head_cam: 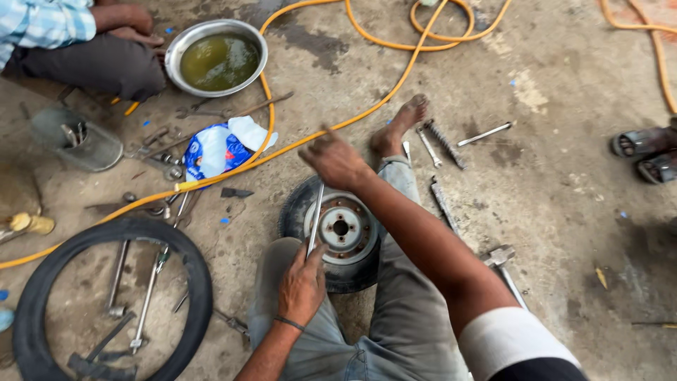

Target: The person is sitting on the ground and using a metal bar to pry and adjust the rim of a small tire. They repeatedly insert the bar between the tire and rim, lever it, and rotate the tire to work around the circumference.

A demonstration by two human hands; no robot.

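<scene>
**Small wheel held between the legs, lever worked at its rim**

Left hand [302, 283]: closed in a fist around the near end of a slim metal tyre lever [314, 220]; a dark band is worn at the wrist. The grip is placed just at the near edge of the wheel.

Right hand [333, 161]: fingers curled and pressed together over the far end of the same lever, knuckles turned upward. The hand is seen just beyond the far edge of the wheel, so the lever is spanned between both hands.

Small wheel [340, 229]: a black tyre on a grey metal hub with a centre hole and bolt holes, laid flat on the concrete floor [564, 212] between the person's legs. The lever is laid across its left side, touching the rim.

Surroundings: a loose black tyre [32, 296] is laid at the near left, with long tools inside its ring. A metal basin of greenish liquid [216, 58] is set at the far left, beside a seated second person [77, 49]. An orange hose [338, 123] is run across the floor beyond the wheel. A blue and white plastic bag [222, 148] is lying left of the right hand. Spanners and rods [444, 144] are scattered to the right of the bare foot [400, 125].
</scene>
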